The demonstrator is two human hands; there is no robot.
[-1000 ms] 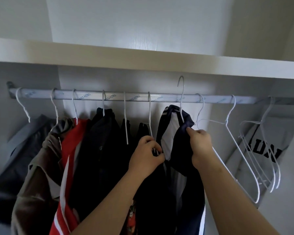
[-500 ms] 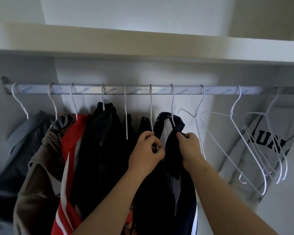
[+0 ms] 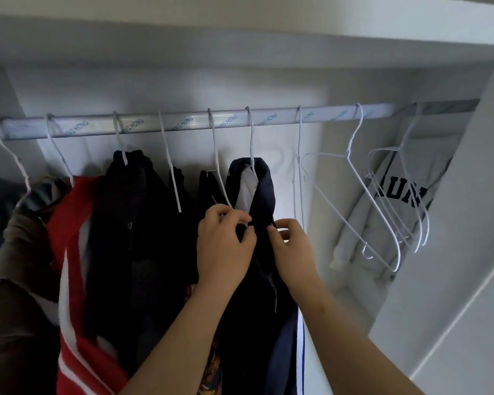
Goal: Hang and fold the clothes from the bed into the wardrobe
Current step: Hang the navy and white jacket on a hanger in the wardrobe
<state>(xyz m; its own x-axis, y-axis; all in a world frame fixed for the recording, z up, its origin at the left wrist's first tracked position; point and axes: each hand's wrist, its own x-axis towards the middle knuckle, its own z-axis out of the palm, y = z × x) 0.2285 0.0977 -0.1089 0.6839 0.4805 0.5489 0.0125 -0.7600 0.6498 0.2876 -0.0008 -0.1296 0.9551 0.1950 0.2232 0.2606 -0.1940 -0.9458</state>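
Note:
A navy garment with a white lining (image 3: 264,192) hangs on a white wire hanger from the wardrobe rail (image 3: 200,124). My left hand (image 3: 224,246) pinches the garment's left front edge just below the collar. My right hand (image 3: 293,249) pinches the right front edge beside it. Both hands sit close together at chest height of the garment. Left of it hang several dark garments (image 3: 134,223), a red-and-white one (image 3: 72,252) and a brown one (image 3: 15,280).
Several empty white wire hangers (image 3: 382,206) hang on the rail's right part. A grey sweatshirt with dark letters (image 3: 397,195) hangs at the far right by the wardrobe's side wall (image 3: 468,223). A white shelf (image 3: 240,38) runs above the rail.
The navy garment's hanger hook went from above the rail onto it. Both hands have slid down from the collar to the front edges, and the view has dropped and shifted right.

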